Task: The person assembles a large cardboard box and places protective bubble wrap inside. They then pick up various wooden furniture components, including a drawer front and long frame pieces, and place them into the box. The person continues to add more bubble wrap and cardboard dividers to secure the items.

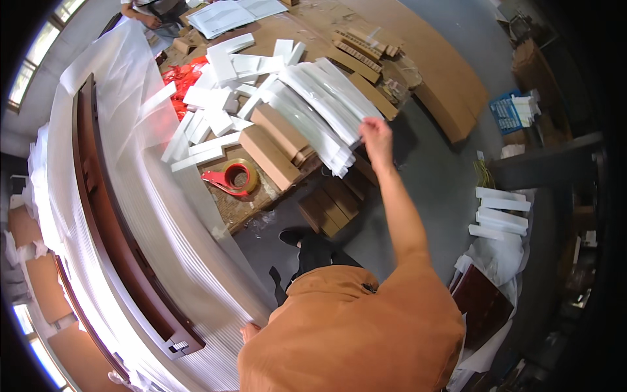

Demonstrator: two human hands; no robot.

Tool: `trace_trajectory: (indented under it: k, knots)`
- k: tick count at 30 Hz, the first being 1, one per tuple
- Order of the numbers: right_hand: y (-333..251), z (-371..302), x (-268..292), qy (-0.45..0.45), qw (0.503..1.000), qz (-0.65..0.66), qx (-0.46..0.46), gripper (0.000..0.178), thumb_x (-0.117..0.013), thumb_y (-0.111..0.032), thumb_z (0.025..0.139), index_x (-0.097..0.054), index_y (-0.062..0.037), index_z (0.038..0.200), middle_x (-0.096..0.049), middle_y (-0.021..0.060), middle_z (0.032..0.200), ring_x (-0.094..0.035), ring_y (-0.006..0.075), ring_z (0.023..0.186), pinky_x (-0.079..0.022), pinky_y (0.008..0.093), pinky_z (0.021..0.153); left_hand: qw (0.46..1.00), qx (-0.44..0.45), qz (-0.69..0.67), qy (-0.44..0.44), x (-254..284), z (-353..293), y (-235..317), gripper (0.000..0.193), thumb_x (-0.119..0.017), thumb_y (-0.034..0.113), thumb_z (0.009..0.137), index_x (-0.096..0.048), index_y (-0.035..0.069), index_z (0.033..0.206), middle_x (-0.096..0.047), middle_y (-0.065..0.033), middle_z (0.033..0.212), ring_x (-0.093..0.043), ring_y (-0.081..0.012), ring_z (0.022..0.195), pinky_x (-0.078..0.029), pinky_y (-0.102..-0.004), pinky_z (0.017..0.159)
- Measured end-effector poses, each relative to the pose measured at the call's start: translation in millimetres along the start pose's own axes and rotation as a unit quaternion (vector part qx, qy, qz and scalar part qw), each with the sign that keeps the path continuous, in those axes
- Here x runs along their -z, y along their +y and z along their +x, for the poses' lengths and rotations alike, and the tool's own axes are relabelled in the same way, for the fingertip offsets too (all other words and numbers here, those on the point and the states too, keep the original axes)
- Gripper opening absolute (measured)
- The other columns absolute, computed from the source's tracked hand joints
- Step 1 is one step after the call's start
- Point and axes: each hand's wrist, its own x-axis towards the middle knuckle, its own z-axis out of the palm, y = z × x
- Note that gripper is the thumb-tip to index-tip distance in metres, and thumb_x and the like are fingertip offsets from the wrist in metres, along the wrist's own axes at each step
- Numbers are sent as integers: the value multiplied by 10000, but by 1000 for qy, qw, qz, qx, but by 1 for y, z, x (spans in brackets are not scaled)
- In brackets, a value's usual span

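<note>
Orange shirt [353, 320] below; right hand [377, 135] pinches plastic sleeves [313, 101]; left hand [249, 331], grip unclear; basket [504, 114] holds white pieces [524, 109].

Left hand [249, 331], mostly concealed behind the orange shirt [353, 320], its hold on the pale ribbed sheeting [215, 304] not determinable; right hand [377, 134], fingertips partly hidden, too small to tell whether they grip or merely touch the white plastic-sleeved strips [326, 98]. Red bundle [183, 91], partly covered by white blocks [222, 65], contents indistinct; shirt truncated by the lower edge. Person across the bench [241, 212], cut off by the upper edge, one hand [151, 21] visible, its fingers too small to make out.
</note>
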Motion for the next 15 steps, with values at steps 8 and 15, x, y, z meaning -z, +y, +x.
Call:
trace_trajectory:
  k: [8, 15]
  knots:
    - [107, 91, 93, 67, 892, -445, 52, 576, -631, -122, 695, -412, -5, 1214, -445, 210, 1213, -472, 365, 1097, -412, 369, 916, 997, -62, 2, -41, 29, -12, 24, 414, -785, 311, 581, -594, -21, 737, -599, -214, 771, -588, -331, 783, -484, -413, 702]
    - [100, 117, 90, -49, 837, -545, 4, 723, -629, -150, 771, -226, -109, 1370, -194, 161, 1425, -259, 347, 1291, -289, 435, 1017, 973, -83, -31, 211, 12, -87, 83, 167, -621, 110, 757, -531, 0, 845, -501, -180, 942, -503, -345, 881, -407, -403, 787]
